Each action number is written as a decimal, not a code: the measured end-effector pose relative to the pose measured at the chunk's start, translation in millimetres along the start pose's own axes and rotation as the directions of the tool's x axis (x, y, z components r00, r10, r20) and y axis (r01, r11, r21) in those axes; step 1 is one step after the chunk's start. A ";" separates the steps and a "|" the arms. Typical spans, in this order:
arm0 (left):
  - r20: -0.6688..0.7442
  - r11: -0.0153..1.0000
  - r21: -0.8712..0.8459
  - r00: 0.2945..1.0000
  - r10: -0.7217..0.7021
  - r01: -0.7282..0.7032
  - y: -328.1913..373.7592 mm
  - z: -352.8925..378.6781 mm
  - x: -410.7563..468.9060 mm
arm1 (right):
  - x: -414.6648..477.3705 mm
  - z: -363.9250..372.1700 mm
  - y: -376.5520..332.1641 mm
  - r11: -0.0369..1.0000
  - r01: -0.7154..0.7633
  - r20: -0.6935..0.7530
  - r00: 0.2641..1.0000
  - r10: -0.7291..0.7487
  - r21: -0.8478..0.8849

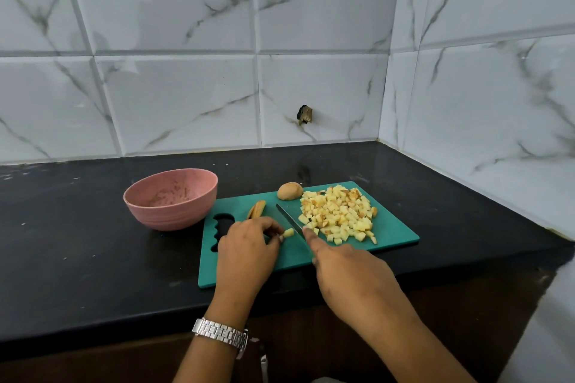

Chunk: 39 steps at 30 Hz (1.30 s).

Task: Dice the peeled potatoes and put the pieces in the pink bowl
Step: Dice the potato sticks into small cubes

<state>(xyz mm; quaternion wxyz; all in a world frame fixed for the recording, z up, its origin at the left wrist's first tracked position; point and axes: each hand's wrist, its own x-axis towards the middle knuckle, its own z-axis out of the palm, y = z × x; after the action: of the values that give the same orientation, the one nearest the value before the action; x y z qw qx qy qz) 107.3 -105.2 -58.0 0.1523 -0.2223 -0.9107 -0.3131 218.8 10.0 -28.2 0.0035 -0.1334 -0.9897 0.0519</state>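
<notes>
Left hand [245,253] pinches small potato piece [288,232] against teal cutting board [393,228]; steel watch [219,332] on wrist. Pink bowl [170,198] left of grip, on black counter [93,258], just beside board. Potato slices [257,209] just behind left hand. Right hand [351,280] grips knife [287,218], forefinger on blade's spine, blade just right of pinched piece. Peeled potato chunk [290,190] at board's far edge; diced potato pile [337,216] right of blade.

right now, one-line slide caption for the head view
Left hand holds a potato piece while the right hand cuts with a knife on the green board.
</notes>
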 end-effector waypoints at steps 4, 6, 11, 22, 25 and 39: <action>0.004 1.000 0.007 1.000 0.001 -0.001 -1.0 0.1 0.6 | -4.8 -1.6 1.4 1.000 0.003 0.039 0.999 -0.003 -0.003; 0.002 1.000 0.004 1.000 -0.002 0.002 -0.4 -0.6 0.3 | -5.3 -0.8 -3.5 1.000 0.009 0.061 0.998 -0.009 0.005; -0.023 1.000 -0.016 1.000 0.000 0.000 -0.5 -0.1 -1.8 | -1.2 -0.6 -5.5 1.000 0.022 0.028 0.999 -0.022 0.006; -0.071 0.998 -0.057 0.997 -0.001 -0.003 1.7 -3.6 -7.1 | -5.7 1.5 -13.8 1.000 0.002 0.068 0.998 0.000 -0.021; -0.089 0.994 -0.111 0.996 -0.007 -0.003 1.3 -5.0 -9.4 | -2.0 -0.9 -12.2 1.000 0.012 0.047 0.999 -0.012 0.005; -0.123 0.991 -0.135 0.992 -0.028 0.011 1.4 -5.8 -11.3 | -6.1 -1.7 -16.4 0.998 0.045 0.015 0.999 -0.046 0.037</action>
<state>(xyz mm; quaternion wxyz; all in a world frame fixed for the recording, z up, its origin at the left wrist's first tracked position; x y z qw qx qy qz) 118.4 -111.4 -57.6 0.1906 -0.2029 -0.8784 -0.3884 220.4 -7.2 -24.7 -0.0009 -0.1103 -0.9914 0.0709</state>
